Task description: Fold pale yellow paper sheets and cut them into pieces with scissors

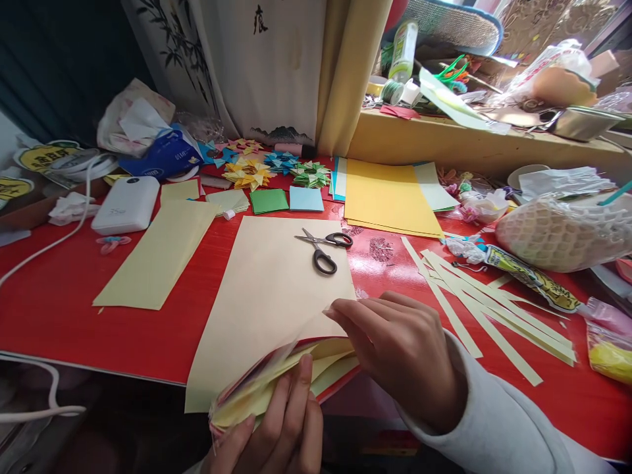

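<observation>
At the table's near edge, my left hand [281, 428] grips a clear plastic packet of coloured paper [269, 385], its fingers wrapped over the lower side. Yellow and pale green sheets and a red edge show inside it. My right hand [399, 355] pinches the clear plastic film at the packet's upper edge, between thumb and forefinger. Behind the packet lies a large cream sheet [266, 276]. Black-handled scissors [323, 247] rest on that sheet, blades parted and pointing left.
Pale paper strips [494, 309] lie right of my right hand. Yellow sheets [385, 197] are stacked behind, near folded paper stars [248, 173]. To the left are a long pale yellow sheet [158, 257] and a white power bank [126, 204]. A cluttered ledge [444, 141] borders the back right.
</observation>
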Demonstrator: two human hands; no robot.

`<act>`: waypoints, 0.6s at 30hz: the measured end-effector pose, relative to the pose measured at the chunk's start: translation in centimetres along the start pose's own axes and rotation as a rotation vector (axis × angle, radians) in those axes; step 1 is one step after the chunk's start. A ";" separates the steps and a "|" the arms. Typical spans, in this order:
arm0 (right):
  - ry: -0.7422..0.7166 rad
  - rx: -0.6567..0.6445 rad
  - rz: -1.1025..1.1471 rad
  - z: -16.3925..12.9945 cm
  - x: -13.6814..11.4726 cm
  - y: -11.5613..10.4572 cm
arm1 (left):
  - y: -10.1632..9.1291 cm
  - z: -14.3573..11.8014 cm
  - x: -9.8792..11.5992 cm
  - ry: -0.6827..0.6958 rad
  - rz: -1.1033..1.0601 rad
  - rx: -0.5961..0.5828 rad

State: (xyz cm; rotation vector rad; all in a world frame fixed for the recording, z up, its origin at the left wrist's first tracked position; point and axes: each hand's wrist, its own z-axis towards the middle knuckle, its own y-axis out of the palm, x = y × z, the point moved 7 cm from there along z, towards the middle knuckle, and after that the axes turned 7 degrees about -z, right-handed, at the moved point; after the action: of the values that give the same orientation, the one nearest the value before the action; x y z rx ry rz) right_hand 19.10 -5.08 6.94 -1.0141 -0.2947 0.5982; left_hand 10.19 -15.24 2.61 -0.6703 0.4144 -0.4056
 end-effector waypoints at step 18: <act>-0.007 -0.025 0.017 0.2 0.4 1.0 | -0.5 0.9 -0.7 -0.017 -0.207 -0.146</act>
State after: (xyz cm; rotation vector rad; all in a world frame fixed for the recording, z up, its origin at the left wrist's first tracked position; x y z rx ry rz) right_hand 19.02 -4.27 6.20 -1.0392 -0.3007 0.6144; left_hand 9.95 -14.80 3.78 -0.8621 0.3614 -0.5692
